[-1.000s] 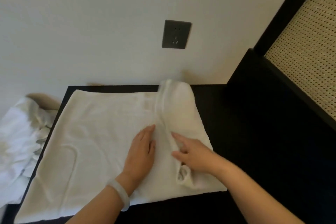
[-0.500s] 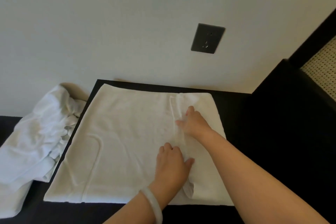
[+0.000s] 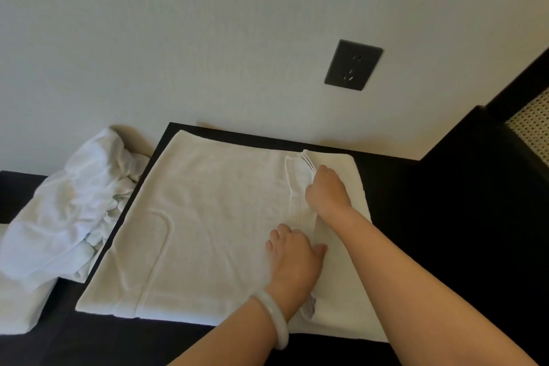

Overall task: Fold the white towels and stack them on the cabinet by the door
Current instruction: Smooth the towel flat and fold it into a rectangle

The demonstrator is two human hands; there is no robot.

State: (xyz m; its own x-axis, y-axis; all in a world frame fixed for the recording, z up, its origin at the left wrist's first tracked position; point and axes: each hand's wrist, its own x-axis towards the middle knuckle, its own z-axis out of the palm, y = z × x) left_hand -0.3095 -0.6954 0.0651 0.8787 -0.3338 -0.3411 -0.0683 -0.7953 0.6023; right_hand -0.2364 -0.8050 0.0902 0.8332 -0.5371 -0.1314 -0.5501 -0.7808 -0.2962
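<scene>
So the white towel (image 3: 208, 217) is lying flat on the black cabinet top (image 3: 395, 202) against the wall, covering most of it, with its right strip folded over into a flap. The right hand (image 3: 328, 190) is up at the far end of that flap with fingers curled down and pinching its edge, while the left hand (image 3: 294, 258), pale bangle (image 3: 274, 321) on the wrist, sits nearer on the same edge with knuckles bent, honestly can't tell if it's gripping or only pressing. A crumpled heap of white towels (image 3: 65, 208) sits just off the cabinet's left side, and there's a dark wall socket (image 3: 353, 65) above.
</scene>
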